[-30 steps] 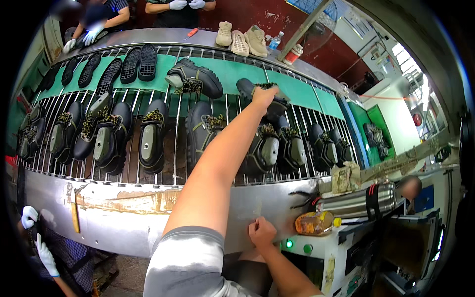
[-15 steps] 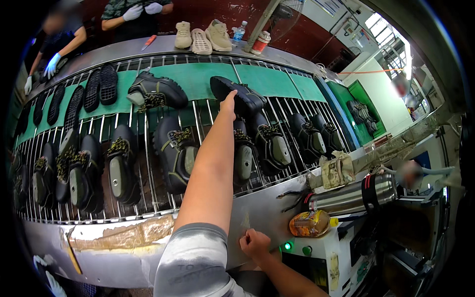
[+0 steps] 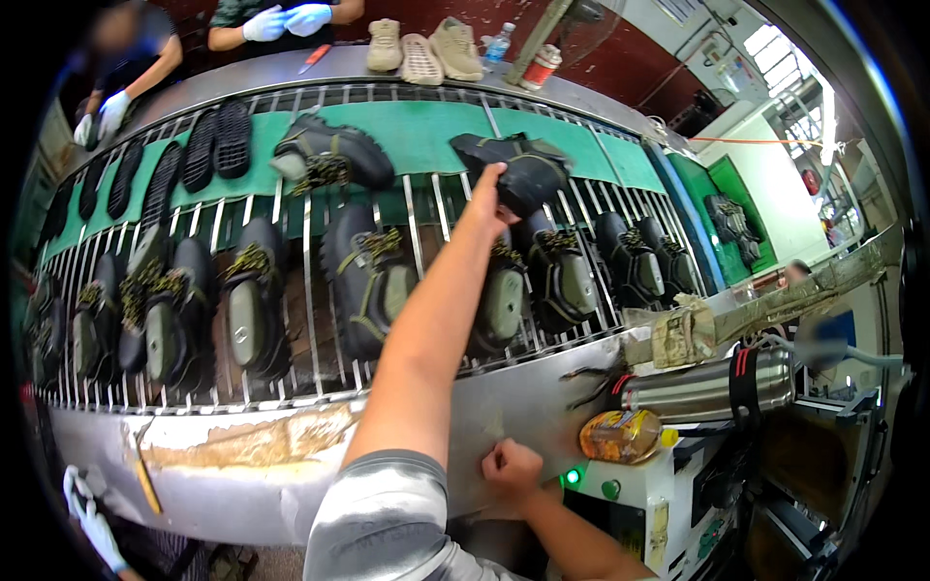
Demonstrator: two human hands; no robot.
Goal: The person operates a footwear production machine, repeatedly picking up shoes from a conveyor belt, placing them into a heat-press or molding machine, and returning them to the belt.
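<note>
Left hand (image 3: 489, 198), arm stretched toward 12 o'clock, fingers closed on the near edge of a black shoe (image 3: 523, 169) lying on the green belt (image 3: 417, 126). Right hand (image 3: 511, 468), at 6 o'clock, loosely fisted and empty against the metal panel (image 3: 523, 397). Rack (image 3: 310, 290) of shoes between them.

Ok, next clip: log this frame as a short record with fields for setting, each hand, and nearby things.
setting: slatted metal conveyor carrying rows of dark shoes
left hand: arm stretched out, fingers on a black shoe lying on the green belt
right hand: closed in a fist against the conveyor's metal side panel
nearby: steel flask, yellow packet, tan shoes at the far edge
others: gloved hands across the conveyor
</note>
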